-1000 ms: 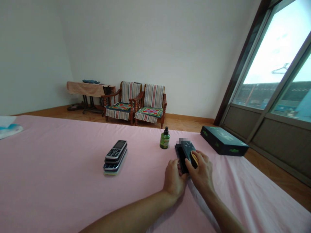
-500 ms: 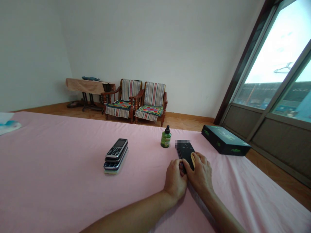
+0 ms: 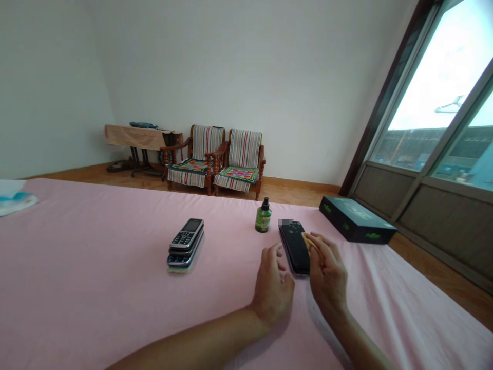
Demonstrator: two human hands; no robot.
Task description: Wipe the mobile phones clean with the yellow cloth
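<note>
A black smartphone (image 3: 296, 247) lies flat on the pink sheet (image 3: 96, 267) between my hands. My right hand (image 3: 327, 275) is closed on a small yellow pad (image 3: 308, 240) pressed against the phone's right edge. My left hand (image 3: 274, 289) rests on the sheet just left of the phone, fingers loosely curled, touching or almost touching its near left edge. It holds nothing that I can see.
A stack of keypad phones (image 3: 186, 245) lies to the left. A small green spray bottle (image 3: 263, 216) stands behind the smartphone. A black box (image 3: 356, 219) sits at the right edge. Two striped armchairs (image 3: 217, 160) and a small table (image 3: 138, 137) stand by the far wall.
The smartphone now lies flat and uncovered. My left hand has let go of its near end and drawn back. My right hand with the pad has shifted to the phone's right side.
</note>
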